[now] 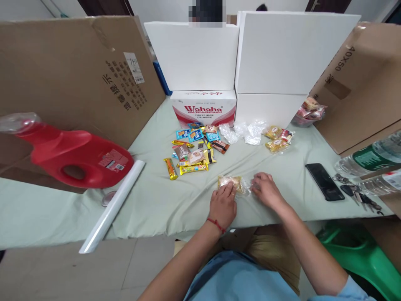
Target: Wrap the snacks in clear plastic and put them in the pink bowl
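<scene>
The left hand (pixel 224 202) is lying over a flat, gold-and-clear plastic snack packet (pixel 239 184), its fingers stretched out close together and partly covering it; whether the thumb is gripping underneath, I cannot tell. The right hand (pixel 266 189) is resting by the packet's clear end, fingers curling narrowly—I cannot tell whether they are pinching the plastic. The packet is lying on the pale green tablecloth (pixel 156 209), near the table's front edge.

Beyond it, a loose heap of small, brightly wrapped snacks (pixel 196 156) is spreading to the left, while crumpled clear plastic bags (pixel 253 133) and yellow-and-red packets (pixel 277 145) are lying further back. A white-and-red Wahaha carton (pixel 203 109) and a tall, plain white box (pixel 272 110) are blocking the far side. A red plastic jug (pixel 84 154) and a long white roll (pixel 115 205) are occupying the left; a black phone (pixel 325 182), metal keys (pixel 360 196) and clear plastic bottles (pixel 372 158) are crowding the right.
</scene>
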`<state>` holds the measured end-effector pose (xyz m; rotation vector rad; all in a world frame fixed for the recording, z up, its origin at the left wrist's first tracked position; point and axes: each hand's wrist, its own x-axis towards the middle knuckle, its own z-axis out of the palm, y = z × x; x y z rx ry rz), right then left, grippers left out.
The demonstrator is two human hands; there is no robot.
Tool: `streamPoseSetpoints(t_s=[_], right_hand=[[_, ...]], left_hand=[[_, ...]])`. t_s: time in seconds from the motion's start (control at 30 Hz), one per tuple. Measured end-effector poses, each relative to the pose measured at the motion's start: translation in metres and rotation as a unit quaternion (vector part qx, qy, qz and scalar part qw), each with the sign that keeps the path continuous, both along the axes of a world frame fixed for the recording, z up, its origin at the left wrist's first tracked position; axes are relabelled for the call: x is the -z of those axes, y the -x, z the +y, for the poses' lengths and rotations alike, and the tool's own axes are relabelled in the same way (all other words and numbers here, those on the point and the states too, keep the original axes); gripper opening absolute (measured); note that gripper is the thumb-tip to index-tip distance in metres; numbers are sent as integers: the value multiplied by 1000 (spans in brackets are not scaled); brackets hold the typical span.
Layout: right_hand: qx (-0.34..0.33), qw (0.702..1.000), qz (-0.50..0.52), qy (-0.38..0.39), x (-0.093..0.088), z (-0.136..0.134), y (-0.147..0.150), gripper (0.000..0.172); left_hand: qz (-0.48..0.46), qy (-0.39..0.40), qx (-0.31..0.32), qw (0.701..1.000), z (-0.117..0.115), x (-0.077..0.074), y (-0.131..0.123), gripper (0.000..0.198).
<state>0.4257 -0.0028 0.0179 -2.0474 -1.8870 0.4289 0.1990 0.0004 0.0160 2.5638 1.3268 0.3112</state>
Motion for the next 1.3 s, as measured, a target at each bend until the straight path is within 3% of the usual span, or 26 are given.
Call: streamPoseSetpoints(t_s=[0.13,0.27,0.4,0.57,0.63,0.7,0.8,0.9,1.03,1.17,1.23,1.3], right_hand=[[-19,999,48,1,-29,15,28,10],[-70,997,-11,25,-48,42,85,16],[-112,987,-78,81,-40,57,123,20],[-86,990,-105,29,-29,44,131,50],[-79,989,-120,21,-27,38,133,47],[-72,989,-128,21,-26,34,135,36],[-58,990,-126,30,-31,28,130,24],[-33,996,-78,21,-40,20,93,27],[79,995,51,-38,-54,19,-21,47],[292,956,16,-25,-64,40,-148,42],[331,944,1,-12,-65,57,-190,36],[346,938,-8,7,-60,77,-213,27]], left_hand=[[13,0,15,1000,0,1,1,53],[8,-11,32,999,0,6,3,43],[-6,-17,54,998,-5,12,14,37],[-45,-74,77,993,-20,20,56,44],[-56,-112,91,988,-19,25,80,40],[-64,-152,61,984,-11,32,104,27],[-73,-176,15,982,4,43,130,24],[-84,-187,6,979,10,50,137,28],[-84,-207,-8,975,5,51,133,30],[-89,-222,-3,971,3,47,130,29],[-94,-225,-2,970,4,45,130,29],[-93,-226,-1,970,5,44,130,29]])
